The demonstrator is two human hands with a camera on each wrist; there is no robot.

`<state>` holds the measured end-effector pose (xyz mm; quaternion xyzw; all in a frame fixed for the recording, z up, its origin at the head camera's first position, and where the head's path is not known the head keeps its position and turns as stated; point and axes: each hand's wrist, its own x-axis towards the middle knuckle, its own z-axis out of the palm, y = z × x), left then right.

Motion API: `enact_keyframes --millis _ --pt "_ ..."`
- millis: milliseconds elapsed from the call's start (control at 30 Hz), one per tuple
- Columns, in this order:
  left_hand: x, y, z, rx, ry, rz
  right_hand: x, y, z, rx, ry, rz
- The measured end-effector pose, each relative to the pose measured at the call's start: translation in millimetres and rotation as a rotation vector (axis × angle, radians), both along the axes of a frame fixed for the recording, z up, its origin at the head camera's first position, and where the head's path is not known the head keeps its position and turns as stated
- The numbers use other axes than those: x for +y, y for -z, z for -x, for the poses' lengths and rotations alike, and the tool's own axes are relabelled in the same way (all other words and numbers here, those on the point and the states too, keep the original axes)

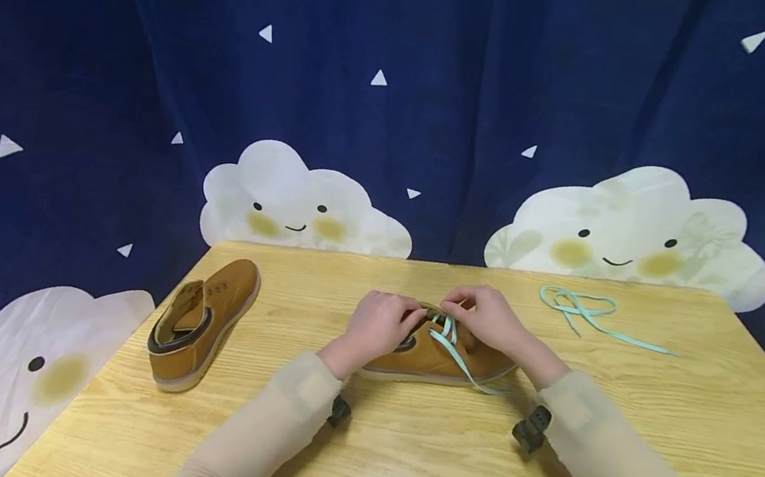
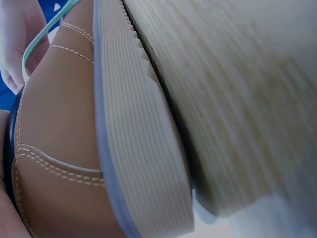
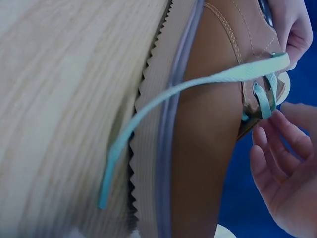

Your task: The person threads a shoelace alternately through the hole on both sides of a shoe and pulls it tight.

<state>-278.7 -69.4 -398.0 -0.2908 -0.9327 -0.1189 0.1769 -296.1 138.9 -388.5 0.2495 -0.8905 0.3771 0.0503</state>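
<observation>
A tan leather shoe [image 1: 441,362] lies sideways on the table, toe to the right, between both hands. Light blue shoelace [image 3: 262,101] runs through its eyelets, and one loose end drapes over the side down to the tabletop. My left hand [image 1: 379,324] grips the shoe at the opening, by the tongue; its fingertips are partly hidden behind the upper. On the far side of the eyelets, my right hand [image 1: 487,317] pinches the shoelace close to the leather, with fingertips [image 3: 277,119] right at the lace loop. The left wrist view shows mostly the shoe's side and pale ridged sole [image 2: 133,124].
A matching tan shoe [image 1: 205,323], with bare eyelets, stands at the left of the wooden table [image 1: 315,278]. Another light blue lace [image 1: 586,311] lies loosely looped at the back right. Behind the table hangs a dark blue curtain [image 1: 414,50] with clouds.
</observation>
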Motion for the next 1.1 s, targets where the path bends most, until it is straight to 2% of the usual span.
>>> enact_keyframes --millis 133,233,500,800,1100 --pt "1.4 -0.7 -0.5 -0.001 -0.003 -0.005 0.3 -1.3 6.0 0.015 0.047 -0.009" --pt "2.4 -0.5 -0.4 -0.004 -0.004 -0.004 -1.9 -2.4 9.1 0.009 0.049 -0.009" --pt "3.8 0.2 0.1 -0.02 -0.009 0.0 -8.2 0.9 13.6 -0.109 0.009 -0.002" --pt "2.8 -0.7 -0.8 -0.034 -0.018 -0.006 -12.4 0.0 13.9 -0.233 0.003 0.105" --pt "-0.1 0.8 -2.0 -0.015 -0.009 -0.042 -10.6 4.7 15.9 -0.209 0.021 0.125"
